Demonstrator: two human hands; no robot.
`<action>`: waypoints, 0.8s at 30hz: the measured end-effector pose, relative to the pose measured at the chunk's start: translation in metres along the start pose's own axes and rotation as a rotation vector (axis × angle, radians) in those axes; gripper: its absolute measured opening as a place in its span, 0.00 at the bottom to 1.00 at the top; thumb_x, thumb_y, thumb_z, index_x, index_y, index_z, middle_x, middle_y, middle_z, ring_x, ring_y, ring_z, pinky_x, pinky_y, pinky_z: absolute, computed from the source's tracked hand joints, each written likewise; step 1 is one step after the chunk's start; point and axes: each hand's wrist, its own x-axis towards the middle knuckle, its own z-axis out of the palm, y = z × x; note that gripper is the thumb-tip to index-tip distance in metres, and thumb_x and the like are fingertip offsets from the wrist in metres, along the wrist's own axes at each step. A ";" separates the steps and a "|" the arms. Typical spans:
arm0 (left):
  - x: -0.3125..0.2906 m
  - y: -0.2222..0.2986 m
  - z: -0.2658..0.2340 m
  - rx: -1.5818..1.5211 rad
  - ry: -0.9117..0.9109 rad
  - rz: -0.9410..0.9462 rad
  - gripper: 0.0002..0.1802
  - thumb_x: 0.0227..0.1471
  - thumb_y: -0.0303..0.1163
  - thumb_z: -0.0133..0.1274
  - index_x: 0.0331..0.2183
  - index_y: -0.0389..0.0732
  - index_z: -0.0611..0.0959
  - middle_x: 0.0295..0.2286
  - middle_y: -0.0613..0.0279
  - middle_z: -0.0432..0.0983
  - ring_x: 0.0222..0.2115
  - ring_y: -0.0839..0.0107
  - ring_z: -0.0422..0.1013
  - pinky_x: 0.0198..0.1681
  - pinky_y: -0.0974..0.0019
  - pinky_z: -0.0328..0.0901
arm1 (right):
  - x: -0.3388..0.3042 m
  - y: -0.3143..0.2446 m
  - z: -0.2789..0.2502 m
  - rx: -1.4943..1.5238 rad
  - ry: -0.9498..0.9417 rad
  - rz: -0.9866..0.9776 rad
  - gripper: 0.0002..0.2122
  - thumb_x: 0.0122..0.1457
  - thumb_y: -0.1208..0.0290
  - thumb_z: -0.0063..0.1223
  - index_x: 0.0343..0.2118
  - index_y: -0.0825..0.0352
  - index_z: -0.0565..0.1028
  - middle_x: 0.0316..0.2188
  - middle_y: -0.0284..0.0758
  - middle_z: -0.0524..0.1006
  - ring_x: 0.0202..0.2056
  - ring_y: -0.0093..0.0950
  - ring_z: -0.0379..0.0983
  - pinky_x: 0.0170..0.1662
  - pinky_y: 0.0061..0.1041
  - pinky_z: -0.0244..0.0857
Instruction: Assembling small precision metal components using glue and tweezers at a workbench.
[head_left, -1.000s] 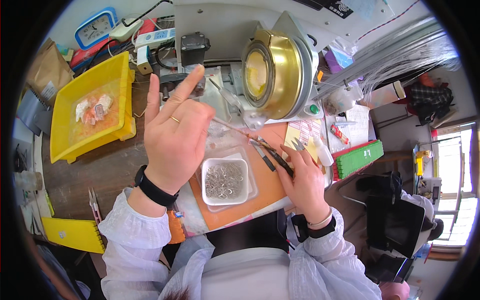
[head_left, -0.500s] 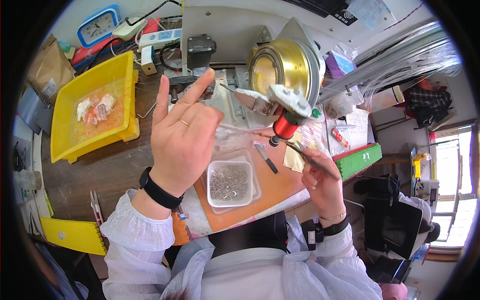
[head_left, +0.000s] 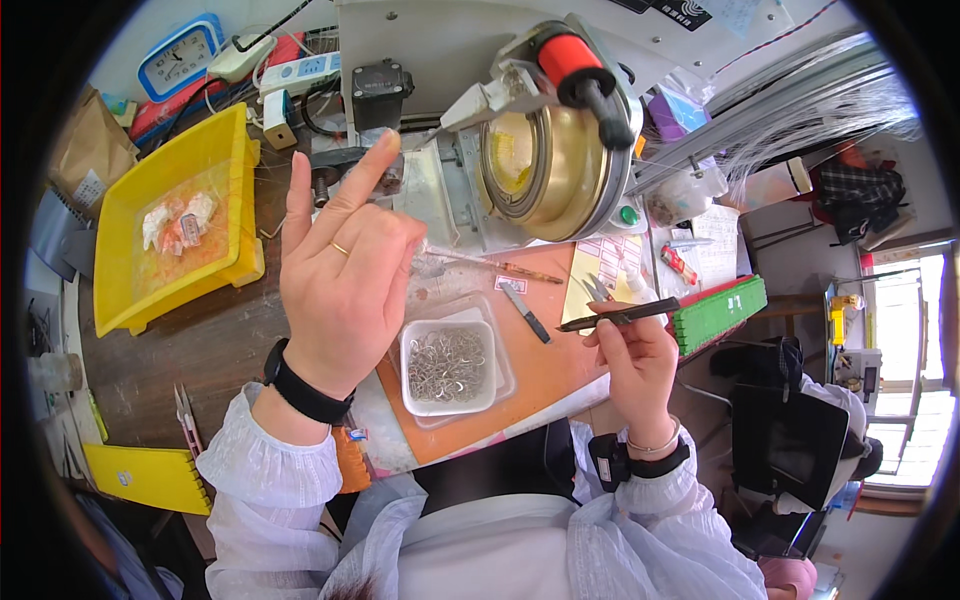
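My left hand (head_left: pixel 350 290) is raised over the desk, left of a white tub (head_left: pixel 447 370) of small metal hooks. Two of its fingers point up, while thumb and forefinger are closed together; whatever they pinch is hidden. Dark tweezers (head_left: pixel 620 315) lie across the closed fingers of my right hand (head_left: pixel 640 365), tips toward the left. Beyond both hands stands a machine with a brass-coloured wheel (head_left: pixel 540 170). Over the wheel, a metal arm (head_left: pixel 500 95) carries a red and black handle (head_left: pixel 575 65), which neither hand touches.
An orange mat (head_left: pixel 400 420) bears a grey-handled blade (head_left: pixel 525 312) and a thin brown stick (head_left: pixel 525 272). A yellow tray (head_left: pixel 110 250) stands at left. Right lie small scissors (head_left: pixel 600 288) and a green box (head_left: pixel 725 315). Pale strands (head_left: pixel 830 100) hang at far right.
The red-handled arm has swung up and away from above the mat. My right hand has come nearer and turned the tweezers to point left. My left hand keeps its pose.
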 end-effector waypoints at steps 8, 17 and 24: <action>0.004 0.000 -0.011 -0.048 -0.027 -0.014 0.05 0.45 0.22 0.54 0.24 0.44 0.77 0.27 0.63 0.78 0.51 0.62 0.73 0.65 0.36 0.42 | 0.002 -0.013 -0.001 0.000 0.125 -0.076 0.07 0.59 0.81 0.54 0.40 0.76 0.77 0.27 0.34 0.80 0.26 0.16 0.73 0.29 0.14 0.65; -0.012 0.006 -0.013 -0.025 0.073 0.057 0.00 0.44 0.28 0.55 0.24 0.45 0.80 0.27 0.70 0.78 0.48 0.65 0.75 0.64 0.45 0.48 | 0.036 -0.111 0.002 -0.114 0.125 -0.658 0.11 0.46 0.83 0.62 0.34 0.71 0.79 0.31 0.38 0.75 0.36 0.31 0.73 0.43 0.28 0.66; -0.012 -0.002 -0.011 -0.285 0.000 0.065 0.08 0.38 0.28 0.56 0.28 0.43 0.81 0.28 0.66 0.79 0.30 0.66 0.76 0.30 0.65 0.65 | 0.089 -0.144 0.037 -0.427 0.012 -1.024 0.14 0.40 0.78 0.69 0.33 0.63 0.82 0.30 0.30 0.80 0.38 0.34 0.76 0.45 0.35 0.66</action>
